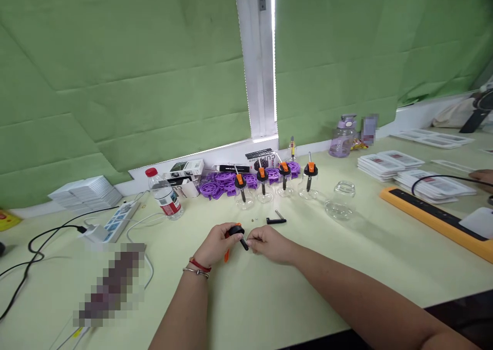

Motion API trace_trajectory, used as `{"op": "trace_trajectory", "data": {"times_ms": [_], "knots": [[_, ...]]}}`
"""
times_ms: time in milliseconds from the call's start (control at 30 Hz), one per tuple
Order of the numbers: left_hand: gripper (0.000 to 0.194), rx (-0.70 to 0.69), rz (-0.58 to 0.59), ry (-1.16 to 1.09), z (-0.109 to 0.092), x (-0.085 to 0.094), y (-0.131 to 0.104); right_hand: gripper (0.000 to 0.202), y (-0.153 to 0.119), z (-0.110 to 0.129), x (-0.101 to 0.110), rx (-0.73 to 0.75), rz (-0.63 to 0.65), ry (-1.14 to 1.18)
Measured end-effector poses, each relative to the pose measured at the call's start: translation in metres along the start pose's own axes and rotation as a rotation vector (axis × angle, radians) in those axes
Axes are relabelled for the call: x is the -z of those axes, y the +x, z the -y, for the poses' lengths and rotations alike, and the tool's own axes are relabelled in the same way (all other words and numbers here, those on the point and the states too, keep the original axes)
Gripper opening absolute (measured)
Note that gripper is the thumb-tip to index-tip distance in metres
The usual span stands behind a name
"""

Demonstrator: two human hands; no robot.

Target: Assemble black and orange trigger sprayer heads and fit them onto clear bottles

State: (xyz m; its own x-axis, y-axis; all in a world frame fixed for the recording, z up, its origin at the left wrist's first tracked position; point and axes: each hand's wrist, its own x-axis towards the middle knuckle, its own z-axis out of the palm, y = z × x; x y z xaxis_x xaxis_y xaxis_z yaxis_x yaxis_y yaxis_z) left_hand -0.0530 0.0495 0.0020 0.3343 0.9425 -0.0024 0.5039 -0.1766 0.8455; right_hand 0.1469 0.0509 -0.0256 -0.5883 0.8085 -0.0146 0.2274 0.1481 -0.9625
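My left hand [221, 244] is closed around a black and orange bottle-top head [236, 230], whose orange lever hangs below the fingers. A short dark tube [244, 244] sticks out of it towards my right hand [269, 243]. The fingertips of that hand are pinched together at the tube's end; what they hold is too small to make out. Just beyond the hands lie a black plastic piece [276, 220], a metal spring [279, 214] and tiny loose bits [253, 220].
Several glass bottles with similar heads [263, 175] stand in a row behind, before purple plastic parts [219, 184]. To their right is an open glass jar [341, 203]. A red-capped water bottle [165, 195] and power strip [121, 221] are left; an orange-edged bar [427, 216] lies right.
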Motion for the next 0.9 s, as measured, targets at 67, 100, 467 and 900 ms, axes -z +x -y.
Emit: {"op": "trace_trajectory", "data": {"times_ms": [67,100,467,900], "knots": [[0.041,-0.013,0.001,0.03,-0.001,0.0,-0.001,0.023,0.0,0.0,-0.002,-0.05,0.011,0.096],[0.039,-0.018,0.001,0.045,-0.001,0.0,-0.001,0.022,0.0,0.0,-0.002,-0.078,0.016,0.147],[0.027,-0.029,0.179,-0.013,-0.009,-0.004,-0.003,0.022,0.001,0.003,-0.001,-0.149,-0.017,0.218],[0.028,-0.034,0.503,-0.174,-0.017,0.0,-0.011,0.026,0.005,0.006,0.0,-0.239,-0.105,0.545]]}}
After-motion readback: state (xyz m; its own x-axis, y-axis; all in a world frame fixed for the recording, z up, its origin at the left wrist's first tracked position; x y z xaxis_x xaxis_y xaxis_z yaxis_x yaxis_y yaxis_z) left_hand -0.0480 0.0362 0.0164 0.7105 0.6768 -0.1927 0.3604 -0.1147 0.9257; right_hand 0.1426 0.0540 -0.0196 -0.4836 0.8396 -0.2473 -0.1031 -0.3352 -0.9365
